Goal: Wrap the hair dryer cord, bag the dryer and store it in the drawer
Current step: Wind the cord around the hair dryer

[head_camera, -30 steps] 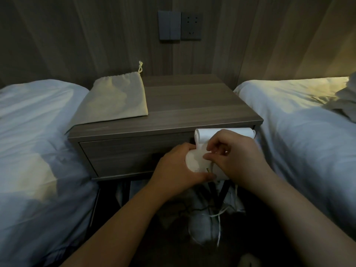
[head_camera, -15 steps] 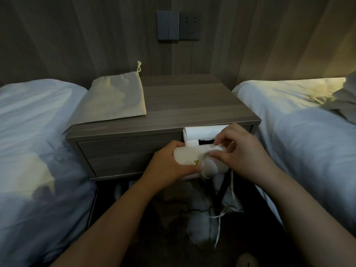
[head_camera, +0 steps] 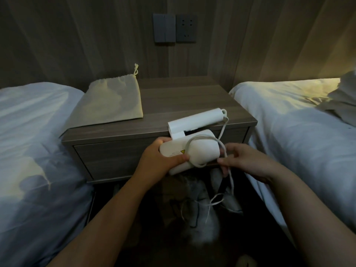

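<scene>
Two beds flank me: left bed (head_camera: pixel 34 143), right bed (head_camera: pixel 300 135), white bedding on both. Wooden nightstand (head_camera: pixel 192 101) between them, drawer (head_camera: pixel 115 160) in its front closed. Beige drawstring bag (head_camera: pixel 113 101) lies flat on surface, left side. White hair dryer (head_camera: pixel 192 149) held in front of drawer, handle folded against body. My left hand (head_camera: pixel 163 158) clamps around dryer's left end. One loop of white cord (head_camera: pixel 202 138) circles body. My right hand (head_camera: pixel 248 162) pinches cord just beside dryer's right end; rest of cord hangs toward floor.

The single head view looks forward and down, close above the nightstand (head_camera: pixel 173 105) between two beds.
</scene>
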Demonstrator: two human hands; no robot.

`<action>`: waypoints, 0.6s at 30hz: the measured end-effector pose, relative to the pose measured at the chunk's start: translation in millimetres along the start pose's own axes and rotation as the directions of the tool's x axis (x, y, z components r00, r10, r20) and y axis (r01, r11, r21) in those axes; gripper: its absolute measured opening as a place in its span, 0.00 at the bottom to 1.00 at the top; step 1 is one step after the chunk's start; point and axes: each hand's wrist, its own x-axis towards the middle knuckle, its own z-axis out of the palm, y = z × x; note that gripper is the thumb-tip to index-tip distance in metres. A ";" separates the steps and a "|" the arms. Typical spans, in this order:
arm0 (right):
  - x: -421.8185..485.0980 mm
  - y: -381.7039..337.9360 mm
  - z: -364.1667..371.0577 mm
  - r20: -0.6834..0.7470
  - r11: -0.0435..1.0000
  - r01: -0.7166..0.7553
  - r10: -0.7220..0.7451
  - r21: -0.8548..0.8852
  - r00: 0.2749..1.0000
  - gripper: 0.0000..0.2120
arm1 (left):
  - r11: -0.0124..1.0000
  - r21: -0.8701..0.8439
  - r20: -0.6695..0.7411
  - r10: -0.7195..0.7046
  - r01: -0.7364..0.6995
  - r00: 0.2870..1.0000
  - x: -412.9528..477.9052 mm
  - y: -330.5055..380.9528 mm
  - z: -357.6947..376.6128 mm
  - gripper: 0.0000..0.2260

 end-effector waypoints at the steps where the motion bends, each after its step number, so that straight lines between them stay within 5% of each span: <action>1: -0.8 0.6 -4.0 -0.025 1.000 0.011 -0.011 0.011 1.000 0.03 | 1.000 0.020 0.006 0.011 -0.011 1.000 0.7 0.2 -1.2 0.20; 6: -9.9 -10.5 -21.3 -0.235 0.966 0.196 -0.153 0.169 0.960 0.11 | 0.985 0.152 0.095 0.064 -0.078 0.993 2.4 -0.6 -11.7 0.21; 9: -8.1 -19.1 -20.3 -0.500 0.957 0.282 -0.276 -0.066 0.821 0.09 | 0.978 0.176 0.232 0.071 -0.114 0.970 2.6 -4.8 -16.2 0.21; 12: -4.7 -17.5 -17.1 -0.599 0.952 0.181 -0.296 -0.246 0.744 0.05 | 0.976 0.183 0.406 0.038 -0.122 0.913 2.3 -9.8 -16.4 0.22; 14: -1.6 -11.9 -20.7 -0.606 0.958 0.115 -0.257 -0.263 0.753 0.07 | 0.972 0.184 0.494 0.037 -0.146 0.869 1.4 -12.8 -14.7 0.23; 18: 1.1 1.1 -28.2 -0.447 0.979 0.072 -0.152 -0.191 0.882 0.07 | 0.980 0.121 0.593 0.059 -0.161 0.803 -0.5 -14.5 -12.0 0.23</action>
